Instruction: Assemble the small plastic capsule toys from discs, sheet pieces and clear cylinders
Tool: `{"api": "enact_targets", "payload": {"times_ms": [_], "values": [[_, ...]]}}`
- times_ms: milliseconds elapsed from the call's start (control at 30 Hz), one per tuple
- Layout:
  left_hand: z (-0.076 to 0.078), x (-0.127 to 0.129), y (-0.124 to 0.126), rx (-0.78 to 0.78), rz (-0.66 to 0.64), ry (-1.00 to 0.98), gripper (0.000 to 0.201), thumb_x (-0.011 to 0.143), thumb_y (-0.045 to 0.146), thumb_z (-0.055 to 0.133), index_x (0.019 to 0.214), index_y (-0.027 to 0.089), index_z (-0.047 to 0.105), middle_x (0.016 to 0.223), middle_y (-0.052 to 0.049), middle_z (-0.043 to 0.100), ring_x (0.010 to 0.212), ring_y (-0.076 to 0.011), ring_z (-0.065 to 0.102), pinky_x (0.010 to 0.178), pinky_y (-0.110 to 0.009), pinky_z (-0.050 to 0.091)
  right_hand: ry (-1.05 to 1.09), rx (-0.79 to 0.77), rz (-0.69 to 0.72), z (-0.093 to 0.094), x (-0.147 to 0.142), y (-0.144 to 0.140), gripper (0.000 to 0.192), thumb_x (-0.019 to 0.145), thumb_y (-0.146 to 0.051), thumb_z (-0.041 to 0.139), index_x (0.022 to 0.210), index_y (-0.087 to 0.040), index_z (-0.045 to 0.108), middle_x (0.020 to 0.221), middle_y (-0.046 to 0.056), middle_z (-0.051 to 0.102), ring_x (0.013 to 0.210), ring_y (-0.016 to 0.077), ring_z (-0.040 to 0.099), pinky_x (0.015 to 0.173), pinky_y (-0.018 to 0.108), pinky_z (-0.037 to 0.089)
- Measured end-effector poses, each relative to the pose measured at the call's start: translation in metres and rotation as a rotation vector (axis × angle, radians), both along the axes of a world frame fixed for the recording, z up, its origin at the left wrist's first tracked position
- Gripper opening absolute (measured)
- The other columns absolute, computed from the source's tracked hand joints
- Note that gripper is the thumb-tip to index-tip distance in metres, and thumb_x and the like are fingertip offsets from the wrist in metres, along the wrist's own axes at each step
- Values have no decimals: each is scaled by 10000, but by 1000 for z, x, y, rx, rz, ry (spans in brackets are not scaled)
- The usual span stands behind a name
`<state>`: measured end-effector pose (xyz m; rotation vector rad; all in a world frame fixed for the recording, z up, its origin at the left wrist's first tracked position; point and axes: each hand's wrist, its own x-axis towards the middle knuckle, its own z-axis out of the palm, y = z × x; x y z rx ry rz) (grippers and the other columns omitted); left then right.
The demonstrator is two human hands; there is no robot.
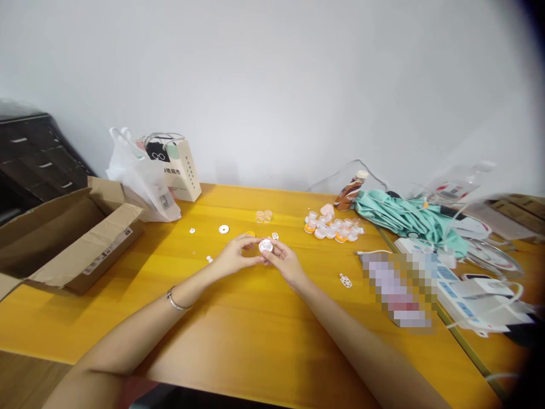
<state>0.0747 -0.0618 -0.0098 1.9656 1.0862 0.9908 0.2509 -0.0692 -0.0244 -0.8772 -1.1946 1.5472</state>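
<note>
A small round white plastic part (265, 246) is held up over the middle of the table, its open face turned towards me. My right hand (286, 263) pinches it from the right between thumb and fingers. From the other side, my left hand (235, 255) closes thumb and fingertips on its left edge. Just behind the hands lie an orange-yellow piece (251, 234) and a white perforated piece (275, 236). Two small clear cups (264, 216) stand farther back. To the left is a white ring-shaped disc (223, 229), with small white bits (209, 259) nearer me.
On the right sit several clear-and-orange capsules (334, 228), another white perforated piece (346, 280), a brown bottle (351, 192), a green folded cloth (409, 218) and power strips (457, 295). An open cardboard box (80, 244), plastic bag (147, 184) and paper bag (183, 170) stand left.
</note>
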Motion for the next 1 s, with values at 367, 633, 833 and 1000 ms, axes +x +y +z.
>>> {"api": "enact_targets", "payload": {"times_ms": [367,633,833,1000], "values": [[4,19,101,56,265,305,432,752,209,570,1166,104,503,1238,-160,520,1154,-254,480,975,-367,370,-37,-110,-47,-26,7,-13,432,543,-281,768,934,-157,629,662,6,681,514,108,591,528,249,474],[1,38,113,40,321,272,187,718,158,570,902,127,578,916,-111,640,910,-230,595,834,-358,441,-9,-141,-20,-30,9,-13,478,513,-246,789,959,-150,648,691,14,702,557,126,629,575,262,510],[53,10,55,-9,33,82,347,772,330,586,1053,146,494,815,-43,651,741,-143,613,687,-268,476,25,-156,-16,-10,10,-7,424,527,-269,788,909,-136,660,645,23,701,546,127,644,550,234,511],[113,-3,-3,125,-162,4,270,744,304,649,943,151,550,848,-48,632,749,-125,583,712,-261,467,15,-100,87,38,9,-13,402,519,-243,797,884,-139,662,633,16,704,545,130,659,562,235,530]]}}
